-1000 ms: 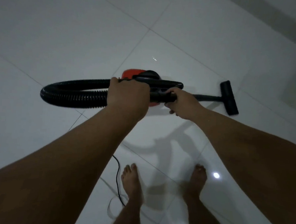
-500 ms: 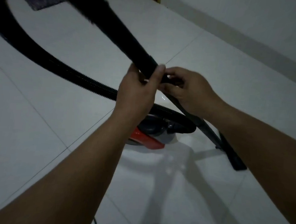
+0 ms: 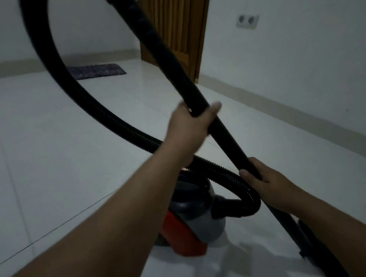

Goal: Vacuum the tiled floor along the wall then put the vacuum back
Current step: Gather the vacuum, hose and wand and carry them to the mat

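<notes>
Head view is showing me holding the vacuum's rigid black wand [image 3: 210, 123] with both hands, set apart along it. My left hand [image 3: 191, 126] is wrapping around the upper part, where the wand is meeting the ribbed hose [image 3: 115, 122], and my right hand [image 3: 268, 185] is gripping lower down, fingers curled over the tube. The wand is slanting from the top of the frame down to the bottom right, where its floor head [image 3: 305, 248] is only partly showing, too dim to read clearly. The hose is looping high to the left and coming down into the red and grey canister [image 3: 194, 219], which is sitting on the white tiled floor [image 3: 59, 174] just below my arms. I am judging that I am getting the wand in hand for sweeping. Next I am needing to carry the head toward the baseboard [image 3: 285, 107] of the right-hand wall and keep the hose from tugging the canister.
</notes>
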